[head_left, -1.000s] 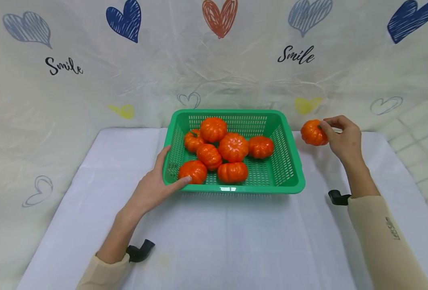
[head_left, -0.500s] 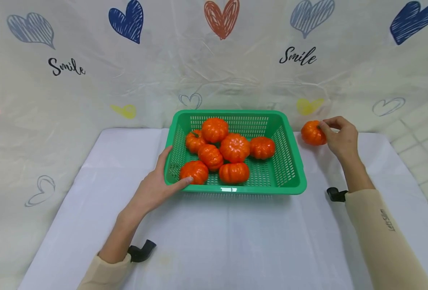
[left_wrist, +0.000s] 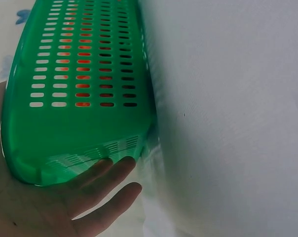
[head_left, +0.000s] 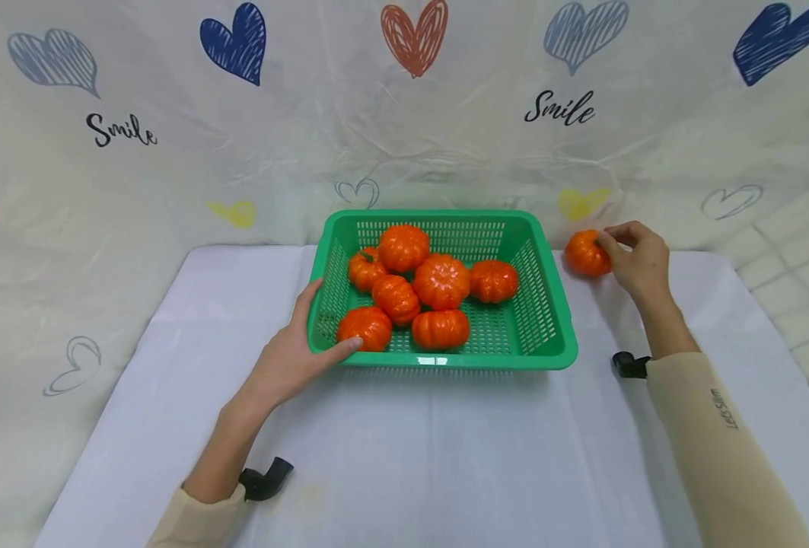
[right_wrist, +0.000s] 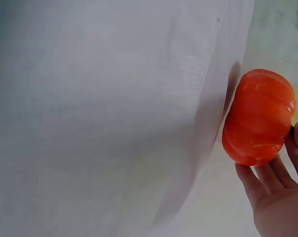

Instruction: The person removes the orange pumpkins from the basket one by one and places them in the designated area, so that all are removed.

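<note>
Since a second earlier, the orange pumpkin [head_left: 586, 254] had edged slightly toward nine o'clock, bringing it nearer the green basket [head_left: 500, 362], and my right hand [head_left: 640, 259] had moved with it. As I judged it, that was only a small shift: the pumpkin was near the basket yet outside it, between two and three o'clock from its centre. My right thumb and fingers pinched it near the stem; whether it bore on the bench [head_left: 431, 457], I couldn't tell. Seven other pumpkins [head_left: 441, 281] lay inside the basket. At its eight o'clock corner, my left hand [head_left: 281, 361] gripped it, thumb over the rim, fingers along the outside. White cloth covered the bench, and toward twelve o'clock hung a pale sheet [head_left: 274, 144] printed with hearts and "Smile".
</note>
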{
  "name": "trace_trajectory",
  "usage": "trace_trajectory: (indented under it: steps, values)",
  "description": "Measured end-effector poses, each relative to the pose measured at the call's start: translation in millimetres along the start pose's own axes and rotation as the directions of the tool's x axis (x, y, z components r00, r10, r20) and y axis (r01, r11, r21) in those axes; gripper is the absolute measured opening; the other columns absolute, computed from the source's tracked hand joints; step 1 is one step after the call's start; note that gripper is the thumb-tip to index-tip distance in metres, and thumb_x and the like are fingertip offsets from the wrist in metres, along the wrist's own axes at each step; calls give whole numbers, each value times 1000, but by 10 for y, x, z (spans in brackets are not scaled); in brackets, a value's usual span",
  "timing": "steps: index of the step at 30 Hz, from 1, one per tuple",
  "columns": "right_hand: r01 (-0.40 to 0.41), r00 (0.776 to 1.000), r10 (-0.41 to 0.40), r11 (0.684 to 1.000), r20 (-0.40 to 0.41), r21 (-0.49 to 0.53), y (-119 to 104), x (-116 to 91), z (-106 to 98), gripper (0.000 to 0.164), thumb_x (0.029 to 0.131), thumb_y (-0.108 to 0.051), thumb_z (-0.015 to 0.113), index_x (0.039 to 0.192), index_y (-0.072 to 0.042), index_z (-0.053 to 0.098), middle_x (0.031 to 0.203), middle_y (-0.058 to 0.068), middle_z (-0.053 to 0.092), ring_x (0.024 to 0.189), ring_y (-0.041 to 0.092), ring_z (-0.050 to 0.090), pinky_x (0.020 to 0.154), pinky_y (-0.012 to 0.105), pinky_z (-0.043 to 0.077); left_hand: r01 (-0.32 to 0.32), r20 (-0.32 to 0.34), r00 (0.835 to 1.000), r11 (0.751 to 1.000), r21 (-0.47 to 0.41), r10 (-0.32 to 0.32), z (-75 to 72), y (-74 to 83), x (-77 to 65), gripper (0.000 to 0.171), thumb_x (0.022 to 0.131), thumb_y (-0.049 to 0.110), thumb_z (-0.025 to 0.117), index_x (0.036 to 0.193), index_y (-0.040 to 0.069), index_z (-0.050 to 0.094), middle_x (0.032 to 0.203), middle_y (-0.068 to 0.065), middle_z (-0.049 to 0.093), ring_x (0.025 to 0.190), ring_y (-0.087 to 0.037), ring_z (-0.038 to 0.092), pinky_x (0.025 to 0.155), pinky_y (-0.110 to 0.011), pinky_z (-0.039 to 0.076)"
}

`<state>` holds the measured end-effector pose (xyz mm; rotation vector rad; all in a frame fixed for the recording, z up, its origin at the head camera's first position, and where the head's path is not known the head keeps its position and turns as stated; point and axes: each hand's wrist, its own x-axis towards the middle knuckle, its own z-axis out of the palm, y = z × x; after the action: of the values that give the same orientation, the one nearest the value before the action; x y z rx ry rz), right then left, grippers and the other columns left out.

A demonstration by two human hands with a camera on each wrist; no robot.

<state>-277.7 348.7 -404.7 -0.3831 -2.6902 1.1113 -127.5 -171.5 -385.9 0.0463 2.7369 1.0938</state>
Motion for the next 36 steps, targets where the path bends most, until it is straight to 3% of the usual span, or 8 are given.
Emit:
trace_trajectory:
  steps: [13, 24, 31, 36]
  values:
    - [40, 998, -37, 998, 46, -53, -17, 48, 17, 53, 107, -43, 52, 129, 4, 60, 136, 31, 63, 135, 42, 52, 106, 47, 43, 7, -2, 1000, 1000, -15, -7, -4, 13, 4, 109, 85, 78, 66, 164, 47, -1, 150, -25, 55, 125, -43, 63, 96, -59, 53]
    - [8, 991, -4, 999, 135, -32, -44, -4, -76, 64, 106, -50, 48, 137, 5, 51, 145, 33, 53, 140, 48, 44, 113, 60, 40, 7, -2, 1000, 1000, -27, -7, -6, 10, 10, 109, 84, 78, 67, 164, 47, -1, 151, -24, 55, 126, -43, 62, 98, -60, 53]
    - [-3, 996, 8, 998, 89, -62, -132, -66, -179, 67, 106, -51, 47, 144, 4, 48, 150, 32, 49, 139, 48, 45, 103, 52, 44, 12, 5, 1000, 1000, -23, -12, -10, 13, 7, 110, 85, 78, 66, 165, 46, -2, 152, -25, 53, 127, -44, 62, 98, -61, 53]
    - [1, 1000, -1, 999, 10, -53, -211, -131, -202, 62, 105, -47, 50, 143, 1, 52, 151, 26, 48, 136, 43, 47, 88, 28, 45, 13, 5, 1000, 999, -30, -13, -7, 17, 7, 110, 84, 77, 67, 164, 47, -1, 154, -24, 52, 129, -44, 61, 99, -61, 52]
